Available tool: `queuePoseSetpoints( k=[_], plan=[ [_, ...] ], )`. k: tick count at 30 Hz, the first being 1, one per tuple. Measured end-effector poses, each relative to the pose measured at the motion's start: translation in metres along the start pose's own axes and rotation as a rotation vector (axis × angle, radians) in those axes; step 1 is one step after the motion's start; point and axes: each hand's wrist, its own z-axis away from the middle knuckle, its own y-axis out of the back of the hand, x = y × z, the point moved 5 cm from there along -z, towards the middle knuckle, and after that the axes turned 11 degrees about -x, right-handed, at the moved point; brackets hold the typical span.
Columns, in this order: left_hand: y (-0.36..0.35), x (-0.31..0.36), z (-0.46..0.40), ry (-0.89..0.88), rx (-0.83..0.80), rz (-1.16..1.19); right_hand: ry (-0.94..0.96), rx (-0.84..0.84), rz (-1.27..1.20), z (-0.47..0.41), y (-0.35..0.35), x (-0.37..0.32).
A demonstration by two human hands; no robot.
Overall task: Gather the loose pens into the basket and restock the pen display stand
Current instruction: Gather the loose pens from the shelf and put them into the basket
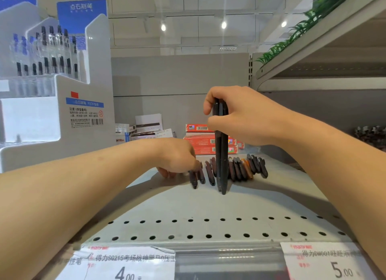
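Observation:
Several dark loose pens (240,168) lie in a row on the grey shelf (188,204), one orange among them. My right hand (236,114) grips a bundle of black pens (221,160), held upright with their tips on the shelf. My left hand (177,156) reaches down at the left end of the row, its fingertips on a dark pen (194,178). The white pen display stand (58,104), with clear pens in its tiers, is at the left. No basket is in view.
Red flat boxes (208,142) and white boxes (146,127) are stacked at the shelf's back. A higher shelf (313,56) with green plastic grass overhangs on the right. Price labels (125,263) run along the perforated front edge.

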Motion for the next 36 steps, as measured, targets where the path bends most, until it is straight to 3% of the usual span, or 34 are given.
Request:
queuePoseSetpoints(
  k=[5,8,11,14,18,36],
  plan=[
    [0.001,-0.003,0.000,0.038,-0.002,0.011,0.040,0.018,-0.029,-0.003,-0.002,-0.003],
    [0.018,-0.002,0.007,0.006,0.112,0.083,0.042,0.033,-0.079,-0.002,0.000,-0.003],
    [0.036,-0.001,0.019,-0.119,0.259,0.340,0.035,0.014,-0.068,-0.001,0.000,-0.002],
    [0.040,0.009,0.037,-0.344,0.246,0.597,0.033,0.009,-0.052,-0.001,-0.002,0.000],
    [0.033,0.023,0.050,-0.478,0.173,0.550,0.032,0.017,-0.069,-0.001,-0.003,0.001],
    [0.025,0.039,0.061,-0.647,0.040,0.445,0.038,0.011,-0.048,0.000,-0.002,0.000]
  ],
)
